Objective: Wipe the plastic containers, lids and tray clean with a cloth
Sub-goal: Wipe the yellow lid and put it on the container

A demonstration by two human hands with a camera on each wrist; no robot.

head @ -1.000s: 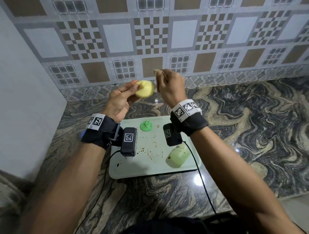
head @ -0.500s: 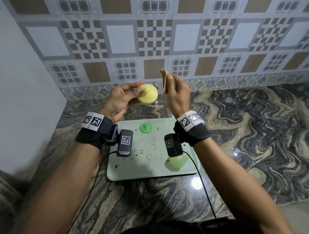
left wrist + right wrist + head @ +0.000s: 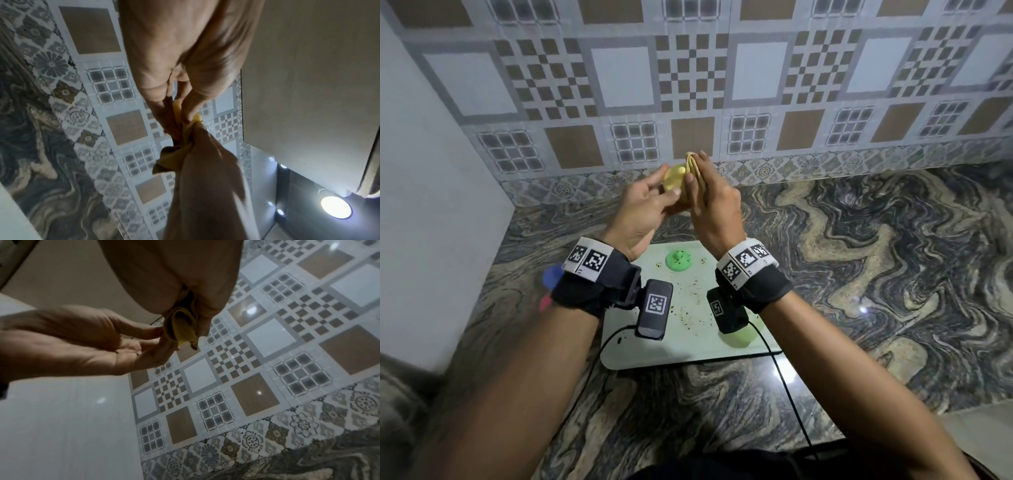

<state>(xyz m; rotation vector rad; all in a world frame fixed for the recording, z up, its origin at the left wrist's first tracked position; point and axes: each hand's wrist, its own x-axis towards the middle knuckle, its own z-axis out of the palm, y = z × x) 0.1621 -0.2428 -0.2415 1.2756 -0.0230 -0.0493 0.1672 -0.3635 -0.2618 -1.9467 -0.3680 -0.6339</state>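
Up in the air above the far edge of the tray point(image 3: 688, 353), the left hand point(image 3: 640, 209) pinches a small pale-yellow lid point(image 3: 674, 178) between thumb and fingertips, its rounded face turned toward the other hand. The right hand point(image 3: 714, 202) clamps a folded tan-yellow cloth point(image 3: 691, 163) between thumb and fingers, pressed against the lid. Down on the crumb-speckled tray sit a green lid point(image 3: 678, 261) and a pale-green container point(image 3: 741, 337).

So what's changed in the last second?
The right hand has brought its folded tan cloth leftward against the small yellow plastic lid that the left hand holds; before, a gap separated them. The pale green tray and round green lid stayed put.
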